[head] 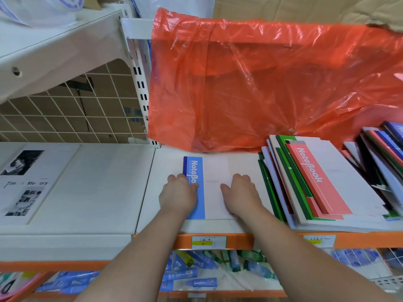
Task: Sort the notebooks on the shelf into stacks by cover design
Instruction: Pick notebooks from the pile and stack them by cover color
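Right hand [241, 196] lies palm-down, fingers loose, on the white cover of the blue notebook [214, 171], which is flat on the shelf [165, 171]. The left hand [178, 196] sits at its spine edge, thumb on the blue band; whether those fingers grip the edge I cannot tell. It looks like a blue stack is being started, so the next move calls for picking a matching cover from the mixed pile [340, 184] just beside it.

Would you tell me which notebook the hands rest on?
The white notebook with the blue band, flat under the left hand and right hand; the red-banded notebook tops the pile.
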A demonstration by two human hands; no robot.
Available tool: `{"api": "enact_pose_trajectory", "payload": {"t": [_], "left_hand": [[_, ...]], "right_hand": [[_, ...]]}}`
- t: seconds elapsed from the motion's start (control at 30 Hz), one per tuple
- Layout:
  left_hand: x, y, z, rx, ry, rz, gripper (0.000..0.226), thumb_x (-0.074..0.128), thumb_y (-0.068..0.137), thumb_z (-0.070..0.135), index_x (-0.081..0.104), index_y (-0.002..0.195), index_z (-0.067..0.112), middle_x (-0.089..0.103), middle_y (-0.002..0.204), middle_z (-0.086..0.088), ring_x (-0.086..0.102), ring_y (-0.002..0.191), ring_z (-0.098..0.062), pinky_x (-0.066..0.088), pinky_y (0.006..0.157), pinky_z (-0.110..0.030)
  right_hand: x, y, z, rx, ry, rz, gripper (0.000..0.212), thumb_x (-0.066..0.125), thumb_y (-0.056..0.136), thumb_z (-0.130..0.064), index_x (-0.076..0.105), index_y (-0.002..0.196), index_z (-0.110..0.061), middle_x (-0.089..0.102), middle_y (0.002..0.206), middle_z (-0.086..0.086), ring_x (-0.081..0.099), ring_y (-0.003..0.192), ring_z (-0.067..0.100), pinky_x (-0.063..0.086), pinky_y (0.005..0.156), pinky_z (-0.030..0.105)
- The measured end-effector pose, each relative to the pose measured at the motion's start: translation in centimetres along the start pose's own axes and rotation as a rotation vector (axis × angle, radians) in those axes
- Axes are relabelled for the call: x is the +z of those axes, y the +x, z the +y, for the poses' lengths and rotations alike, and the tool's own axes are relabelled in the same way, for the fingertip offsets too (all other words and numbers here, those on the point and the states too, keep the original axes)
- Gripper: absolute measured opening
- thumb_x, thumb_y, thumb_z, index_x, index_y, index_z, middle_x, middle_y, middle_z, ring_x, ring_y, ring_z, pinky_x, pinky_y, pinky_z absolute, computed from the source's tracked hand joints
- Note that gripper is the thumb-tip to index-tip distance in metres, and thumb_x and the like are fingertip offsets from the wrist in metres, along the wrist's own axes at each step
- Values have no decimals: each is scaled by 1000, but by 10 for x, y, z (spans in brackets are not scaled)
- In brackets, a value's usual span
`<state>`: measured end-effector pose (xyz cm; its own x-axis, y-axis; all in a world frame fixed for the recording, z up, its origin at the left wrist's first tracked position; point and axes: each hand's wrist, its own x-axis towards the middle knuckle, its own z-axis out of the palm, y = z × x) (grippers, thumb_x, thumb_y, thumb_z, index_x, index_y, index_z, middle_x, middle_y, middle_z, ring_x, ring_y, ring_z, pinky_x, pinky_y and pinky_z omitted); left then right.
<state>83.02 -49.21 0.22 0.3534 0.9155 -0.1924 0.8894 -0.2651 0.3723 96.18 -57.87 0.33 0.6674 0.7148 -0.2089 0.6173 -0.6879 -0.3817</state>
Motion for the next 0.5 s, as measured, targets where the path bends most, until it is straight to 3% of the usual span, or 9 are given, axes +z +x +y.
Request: {"api": "enact_pose_trajectory", "payload": {"t": [0.1,0.17,0.27,0.33,0.5], "left_hand": [[-12,-3,7,149,109,80,41,44,100,44,51,120,9,51,123,-11,51,112,-32,43,81,-39],[-18,-2,15,333,263,99,49,39,101,45,44,134,9,45,139,-13,43,127,-32,39,98,-40],[-22,-3,29,471,384,-9,66,32,102,49,17,154,10,8,163,-15,6,150,-36,12,120,-48],[-19,-5,34,501,408,-50,69,29,102,51,10,156,12,0,165,-13,-3,151,-36,6,122,-50],[-9,-16,46,544,404,-76,69,27,101,52,9,156,13,4,165,-14,1,151,-37,7,122,-51]], "right_hand": [[-12,2,2,-216,-157,98,40,40,100,-39,49,127,-11,51,128,9,46,119,29,40,96,40],[-19,5,4,-335,-278,54,48,35,101,-39,40,140,-11,41,146,10,34,136,29,27,113,39],[-28,3,8,-353,-385,-70,57,28,103,-39,20,152,-12,13,161,9,6,149,27,6,121,41],[-32,-4,12,-340,-412,-85,59,26,103,-40,17,153,-12,9,162,9,3,149,27,2,122,41],[-43,-19,30,-296,-422,-75,60,26,102,-42,16,154,-12,8,162,9,2,150,26,3,122,41]]}}
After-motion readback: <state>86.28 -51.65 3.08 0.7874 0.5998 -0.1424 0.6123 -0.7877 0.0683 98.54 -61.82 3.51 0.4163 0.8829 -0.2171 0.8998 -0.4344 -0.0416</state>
